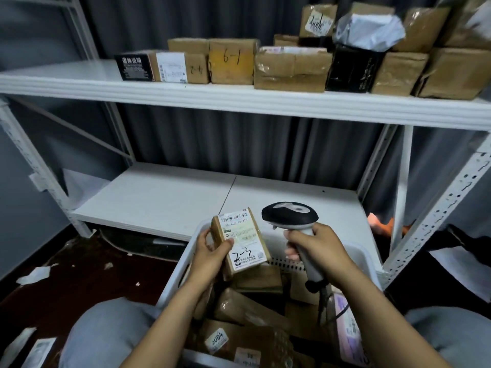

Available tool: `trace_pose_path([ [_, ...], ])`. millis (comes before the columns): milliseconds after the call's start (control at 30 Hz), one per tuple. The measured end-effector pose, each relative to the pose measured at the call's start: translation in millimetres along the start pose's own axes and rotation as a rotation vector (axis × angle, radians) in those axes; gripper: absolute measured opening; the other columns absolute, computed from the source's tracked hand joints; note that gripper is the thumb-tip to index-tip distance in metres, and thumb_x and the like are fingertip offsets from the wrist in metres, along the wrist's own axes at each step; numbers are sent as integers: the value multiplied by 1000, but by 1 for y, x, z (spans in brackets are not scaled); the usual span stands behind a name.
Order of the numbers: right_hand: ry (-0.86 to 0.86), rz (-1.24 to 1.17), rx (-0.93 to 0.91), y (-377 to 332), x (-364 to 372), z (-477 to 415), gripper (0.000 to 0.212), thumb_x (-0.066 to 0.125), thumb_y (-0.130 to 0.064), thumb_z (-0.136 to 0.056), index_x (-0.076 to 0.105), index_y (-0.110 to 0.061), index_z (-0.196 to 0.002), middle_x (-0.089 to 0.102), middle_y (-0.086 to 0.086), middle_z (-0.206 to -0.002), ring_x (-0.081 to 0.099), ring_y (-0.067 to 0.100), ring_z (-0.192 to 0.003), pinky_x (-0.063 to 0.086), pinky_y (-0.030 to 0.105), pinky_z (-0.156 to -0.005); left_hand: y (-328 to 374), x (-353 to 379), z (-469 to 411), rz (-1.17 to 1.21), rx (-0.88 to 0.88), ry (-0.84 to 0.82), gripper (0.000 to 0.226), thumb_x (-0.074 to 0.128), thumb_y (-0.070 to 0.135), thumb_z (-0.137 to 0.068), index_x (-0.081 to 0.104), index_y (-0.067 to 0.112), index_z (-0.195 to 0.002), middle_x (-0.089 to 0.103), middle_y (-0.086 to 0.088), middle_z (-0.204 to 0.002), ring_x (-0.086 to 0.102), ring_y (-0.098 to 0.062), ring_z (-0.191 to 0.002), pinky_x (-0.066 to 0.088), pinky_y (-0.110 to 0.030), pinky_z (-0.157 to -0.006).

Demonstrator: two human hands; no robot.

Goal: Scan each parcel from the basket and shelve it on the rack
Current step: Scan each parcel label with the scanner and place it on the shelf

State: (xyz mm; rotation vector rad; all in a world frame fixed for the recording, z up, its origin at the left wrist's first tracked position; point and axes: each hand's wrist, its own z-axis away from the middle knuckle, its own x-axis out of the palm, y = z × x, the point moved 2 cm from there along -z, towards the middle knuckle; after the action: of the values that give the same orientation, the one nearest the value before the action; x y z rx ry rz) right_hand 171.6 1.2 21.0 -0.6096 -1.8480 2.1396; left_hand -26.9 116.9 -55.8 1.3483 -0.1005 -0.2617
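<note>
L hand (pixel 210 252) fingers (pixel 203 235) clamp parcel (pixel 243 240), label up, long axis running away; R hand (pixel 316 243) fingers (pixel 292 254) grip scanner (pixel 289 215) aimed left.

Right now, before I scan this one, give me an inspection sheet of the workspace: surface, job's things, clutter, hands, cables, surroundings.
Surface: white rack; upper shelf carries a row of boxes, some stacked; lower shelf sits behind the basket.
Job's things: labelled parcel held up with its label facing the camera; scanner just right of it; white basket below holds more parcels.
Clutter: paper scraps on the dark floor at left.
Hands: left hand grips the parcel; right hand grips the scanner's handle.
Cables: dark scanner cable drops from the handle's base into the basket.
Surroundings: grey curtain behind the rack.
</note>
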Motion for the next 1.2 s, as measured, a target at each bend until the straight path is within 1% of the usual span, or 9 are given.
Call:
trace_pose_path([
  [67, 21, -53, -24, -9, -1, 2, 12, 71, -12, -85, 69, -2, -91, 73, 16, -78, 72, 36, -83, 57, 47, -79, 26, 4, 7, 19, 29, -17, 51, 64, 21, -91, 35, 21, -132, 67, -8, -110, 67, -11, -84, 52, -17, -58],
  [167, 37, -142, -54, -28, -3, 5, 17, 74, -19, -83, 71, -8, -95, 75, 15, -92, 69, 37, -96, 54, 51, -88, 69, 10, 13, 72, 82, -44, 43, 60, 25, -94, 35, 21, -128, 70, -7, -102, 68, -12, -81, 50, -18, -53],
  [333, 0, -372, -140, -78, -8, 12, 17, 68, -11, -88, 69, -8, -104, 76, 7, -97, 71, 20, -91, 56, 40, -87, 144, 25, 27, 214, 126, -103, 39, 59, 33, -94, 41, 18, -125, 71, -6, -103, 69, -18, -82, 51, -29, -61],
  [467, 76, -484, -214, -120, -19, 6, 22, 70, -12, -86, 68, -1, -106, 74, 13, -94, 68, 27, -85, 54, 41, -82, 200, 39, 34, 200, 239, -139, 48, 63, 28, -92, 38, 15, -130, 64, -6, -116, 67, -18, -90, 53, -34, -68],
  [667, 121, -547, -339, -187, -42, -11, 11, 69, -10, -87, 69, -8, -97, 73, 8, -82, 67, 21, -74, 54, 30, -66, 267, 63, 36, 125, 321, -307, 51, 59, 30, -92, 40, 41, -137, 63, 4, -124, 62, -21, -107, 54, -45, -82],
  [800, 121, -507, -376, -223, -56, -28, 17, 71, -12, -85, 69, -6, -102, 75, 9, -85, 70, 18, -71, 54, 27, -57, 311, 76, 25, 153, 371, -225, 45, 60, 38, -90, 49, 32, -133, 67, 2, -117, 65, -20, -101, 56, -34, -67],
  [900, 176, -436, -421, -249, -77, -45, 18, 74, -13, -82, 71, -4, -97, 75, 9, -85, 70, 22, -76, 55, 32, -66, 347, 85, 10, 126, 417, -146, 37, 62, 45, -87, 62, 25, -118, 71, -2, -106, 68, -21, -93, 56, -32, -65],
  [1067, 258, -303, -447, -279, -118, -81, 38, 79, -29, -69, 71, -6, -99, 75, 7, -86, 72, 27, -84, 57, 45, -85, 388, 109, -34, 47, 419, -69, 52, 62, 64, -71, 67, 24, -103, 74, -3, -98, 70, -26, -90, 58, -46, -84],
  [1200, 322, -262, -456, -291, -149, -109, 37, 79, -29, -68, 70, -7, -97, 73, 7, -83, 71, 24, -78, 59, 39, -74, 412, 132, -61, -87, 445, 38, 61, 52, 69, -73, 68, 18, -101, 70, -6, -104, 65, -29, -97, 53, -45, -91],
])
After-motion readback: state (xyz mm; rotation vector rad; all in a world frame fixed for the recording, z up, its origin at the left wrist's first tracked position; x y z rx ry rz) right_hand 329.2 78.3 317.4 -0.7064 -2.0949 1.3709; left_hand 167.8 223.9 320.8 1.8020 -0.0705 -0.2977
